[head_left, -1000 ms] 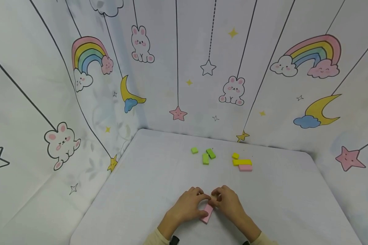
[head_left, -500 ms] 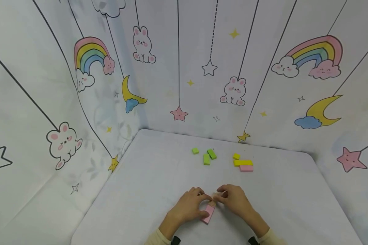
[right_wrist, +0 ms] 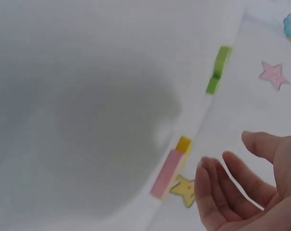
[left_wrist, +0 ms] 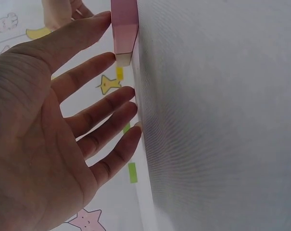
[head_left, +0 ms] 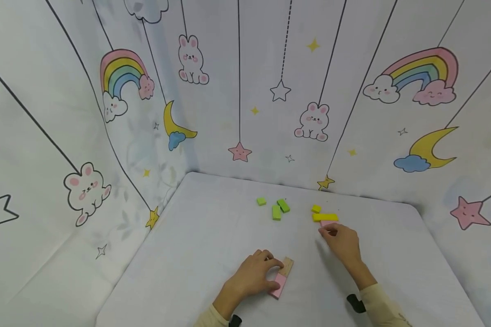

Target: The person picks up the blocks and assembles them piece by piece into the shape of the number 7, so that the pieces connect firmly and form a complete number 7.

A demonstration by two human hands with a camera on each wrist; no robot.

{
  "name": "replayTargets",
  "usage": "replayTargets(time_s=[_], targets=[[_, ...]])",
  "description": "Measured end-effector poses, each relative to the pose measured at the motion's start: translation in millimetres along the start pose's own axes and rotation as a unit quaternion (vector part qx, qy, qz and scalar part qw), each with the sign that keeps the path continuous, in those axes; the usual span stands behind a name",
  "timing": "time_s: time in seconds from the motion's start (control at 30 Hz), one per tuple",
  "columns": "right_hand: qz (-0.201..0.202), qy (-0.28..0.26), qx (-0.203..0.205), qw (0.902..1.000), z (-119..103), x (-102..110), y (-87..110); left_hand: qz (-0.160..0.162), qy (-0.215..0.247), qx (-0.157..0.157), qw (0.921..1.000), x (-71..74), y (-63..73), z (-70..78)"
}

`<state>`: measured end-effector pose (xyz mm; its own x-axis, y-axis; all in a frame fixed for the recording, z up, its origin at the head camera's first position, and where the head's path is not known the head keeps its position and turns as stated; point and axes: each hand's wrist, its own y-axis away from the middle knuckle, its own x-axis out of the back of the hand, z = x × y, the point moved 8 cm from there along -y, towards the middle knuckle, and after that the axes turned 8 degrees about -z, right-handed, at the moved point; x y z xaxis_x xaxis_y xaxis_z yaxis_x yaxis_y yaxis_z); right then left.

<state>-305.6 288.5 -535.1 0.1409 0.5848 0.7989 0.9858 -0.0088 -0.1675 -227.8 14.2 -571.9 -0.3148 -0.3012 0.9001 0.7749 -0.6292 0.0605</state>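
In the head view a pink block (head_left: 279, 284) and a bare wooden block (head_left: 287, 266) lie end to end near the front of the table. My left hand (head_left: 251, 274) is at their left side, thumb touching the pink block and index finger at the wooden one. In the left wrist view its fingers (left_wrist: 104, 108) are spread and nearly straight along the pink block (left_wrist: 125, 26). Farther off, my right hand (head_left: 344, 244) hovers just in front of a second pink block (head_left: 328, 223), partly covering it. The right wrist view shows its fingers loosely bent, holding nothing.
A long yellow block (head_left: 324, 217) lies against the second pink block, with a small yellow block (head_left: 316, 209) behind. Several green blocks (head_left: 276, 212) lie left of them. A printed cloth wall (head_left: 212, 150) rises behind the white table (head_left: 196, 227).
My right hand has left the wooden block and moved away and to the right, to the second pink block. The wooden block now shows plainly. My left hand has stayed put.
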Motion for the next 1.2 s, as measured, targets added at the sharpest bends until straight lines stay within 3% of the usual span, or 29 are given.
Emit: replayTargets(time_s=[0.2, 0.6, 0.83, 1.2], targets=[[0.013, 0.016, -0.040, 0.9990, 26.0, 9.5, -14.5, 0.001, 0.004, 0.000, 1.0000, 2.9, 1.9, 1.0], [-0.063, -0.017, -0.159, 0.9850, 60.6, -3.9, -26.3, 0.002, -0.002, -0.001, 1.0000, 0.7, 0.2, 0.4], [-0.063, 0.004, -0.170, 0.9834, 61.3, -6.9, -32.9, 0.007, -0.005, -0.001, 1.0000, 0.6, -0.7, -2.3], [-0.031, -0.001, -0.197, 0.9798, 70.6, -9.1, -30.3, -0.001, -0.003, 0.000, 1.0000, -2.2, -0.5, -3.3]])
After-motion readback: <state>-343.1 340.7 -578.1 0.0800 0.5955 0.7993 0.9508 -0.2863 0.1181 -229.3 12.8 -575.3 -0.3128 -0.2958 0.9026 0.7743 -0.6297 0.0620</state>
